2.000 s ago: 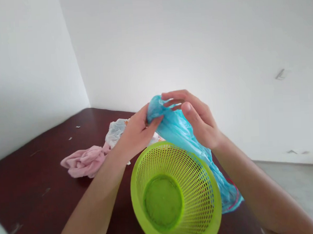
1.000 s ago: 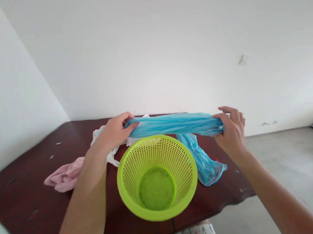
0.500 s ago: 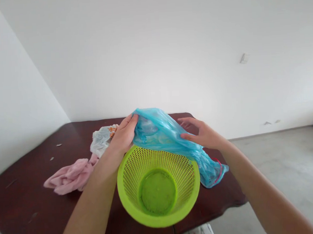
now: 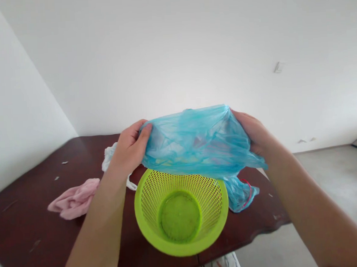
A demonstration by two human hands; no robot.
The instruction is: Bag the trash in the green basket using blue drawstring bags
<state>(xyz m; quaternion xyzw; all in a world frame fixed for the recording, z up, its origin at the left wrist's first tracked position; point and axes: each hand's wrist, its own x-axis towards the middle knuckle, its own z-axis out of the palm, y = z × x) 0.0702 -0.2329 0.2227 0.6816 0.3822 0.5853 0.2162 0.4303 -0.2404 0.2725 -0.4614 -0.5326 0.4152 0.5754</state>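
A translucent blue plastic bag [image 4: 194, 142] is stretched sideways between my two hands, above the far rim of a basket. My left hand [image 4: 133, 146] pinches its left edge, thumb on the near side. At the opposite edge, my right hand [image 4: 252, 131] grips the bag, its fingers partly hidden behind the plastic. Below stands a lime-green perforated plastic basket [image 4: 184, 248] with nothing inside it. Another crumpled blue plastic bag [image 4: 241, 196] with a red band lies right of the basket; whether it joins the stretched one is hidden.
A dark red-brown wooden table [image 4: 30, 235] carries everything. At the left lie a pink cloth [image 4: 75, 199] and a white plastic bag [image 4: 109, 156], partly behind my left arm. A white wall [image 4: 168, 57] rises behind. Something white and patterned [image 4: 224, 265] shows below the table's front edge.
My right hand has moved right and closed on the bag, which is now spread wide and raised. My left hand has shifted slightly left, still gripping. The basket stays in place.
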